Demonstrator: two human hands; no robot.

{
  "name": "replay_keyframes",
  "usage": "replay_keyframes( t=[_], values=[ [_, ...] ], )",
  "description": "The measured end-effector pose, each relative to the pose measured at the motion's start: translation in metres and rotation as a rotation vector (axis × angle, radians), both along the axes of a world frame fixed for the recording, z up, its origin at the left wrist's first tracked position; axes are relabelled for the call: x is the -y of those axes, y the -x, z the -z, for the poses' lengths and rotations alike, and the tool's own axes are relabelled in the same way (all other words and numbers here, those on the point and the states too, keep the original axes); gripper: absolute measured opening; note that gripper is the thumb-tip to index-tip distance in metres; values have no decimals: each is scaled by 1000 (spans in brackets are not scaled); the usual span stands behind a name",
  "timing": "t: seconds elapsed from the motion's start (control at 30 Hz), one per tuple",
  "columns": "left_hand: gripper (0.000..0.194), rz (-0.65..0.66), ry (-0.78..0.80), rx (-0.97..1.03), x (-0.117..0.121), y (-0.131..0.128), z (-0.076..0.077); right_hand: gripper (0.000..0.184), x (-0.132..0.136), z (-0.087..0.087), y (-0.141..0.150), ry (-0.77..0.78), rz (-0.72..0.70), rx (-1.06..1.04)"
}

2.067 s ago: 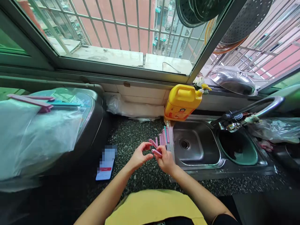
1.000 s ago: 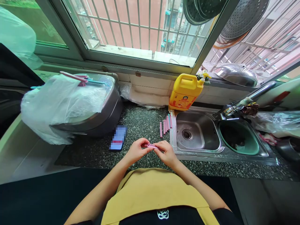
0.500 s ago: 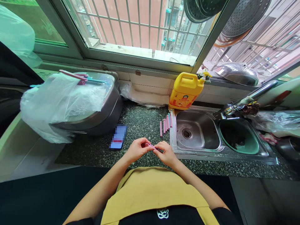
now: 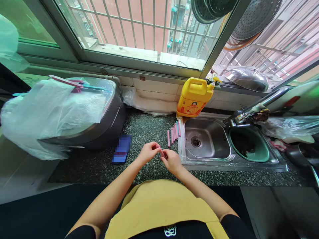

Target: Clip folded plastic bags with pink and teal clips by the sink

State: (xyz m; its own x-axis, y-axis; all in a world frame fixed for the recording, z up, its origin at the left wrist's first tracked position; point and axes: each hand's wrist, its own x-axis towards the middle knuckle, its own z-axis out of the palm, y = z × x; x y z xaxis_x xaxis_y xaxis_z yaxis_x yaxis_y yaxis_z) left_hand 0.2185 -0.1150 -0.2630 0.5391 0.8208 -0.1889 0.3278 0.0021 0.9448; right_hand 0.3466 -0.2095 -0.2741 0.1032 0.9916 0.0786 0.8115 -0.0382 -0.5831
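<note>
My left hand and my right hand meet over the dark speckled counter, both pinching one small pink sealing clip between their fingertips. Only a short bit of the clip shows between the fingers. Just beyond my hands, several more clips, pink with one teal, lie side by side along the sink's left rim.
A steel sink holds a green basin under a tap. A yellow detergent jug stands behind. A phone lies left of my hands. A clear bag with long clips rests on a grey appliance.
The clip was spread open a couple of seconds ago; it is now pressed together between my fingertips. My view has pulled back and shifted slightly; my hands stay in place.
</note>
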Motion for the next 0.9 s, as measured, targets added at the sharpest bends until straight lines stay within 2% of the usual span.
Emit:
replay_keyframes(
  t=[0.13,0.2,0.3,0.4,0.5,0.6,0.67,0.8,0.9],
  values=[
    [20,-85,16,-23,-20,-32,29,19,-32,11,-15,198,98,169],
    [29,-112,61,-57,-23,-47,42,23,-52,14,-27,320,181,245],
    [34,-86,120,-127,-21,-67,57,28,-76,16,-43,490,250,292],
    [32,-32,140,-139,-18,-82,64,26,-89,22,-52,580,268,272],
    [32,3,133,-143,-19,-90,63,25,-93,27,-55,597,258,267],
    [36,-8,103,-172,-21,-79,59,28,-94,30,-56,585,237,278],
    [41,-43,-21,-259,-21,-59,56,32,-93,31,-56,553,234,298],
    [48,-189,-396,-640,-27,-3,54,37,-89,27,-52,520,235,345],
    [50,-249,-425,-839,-38,30,59,38,-86,20,-44,510,226,374]
  ],
)
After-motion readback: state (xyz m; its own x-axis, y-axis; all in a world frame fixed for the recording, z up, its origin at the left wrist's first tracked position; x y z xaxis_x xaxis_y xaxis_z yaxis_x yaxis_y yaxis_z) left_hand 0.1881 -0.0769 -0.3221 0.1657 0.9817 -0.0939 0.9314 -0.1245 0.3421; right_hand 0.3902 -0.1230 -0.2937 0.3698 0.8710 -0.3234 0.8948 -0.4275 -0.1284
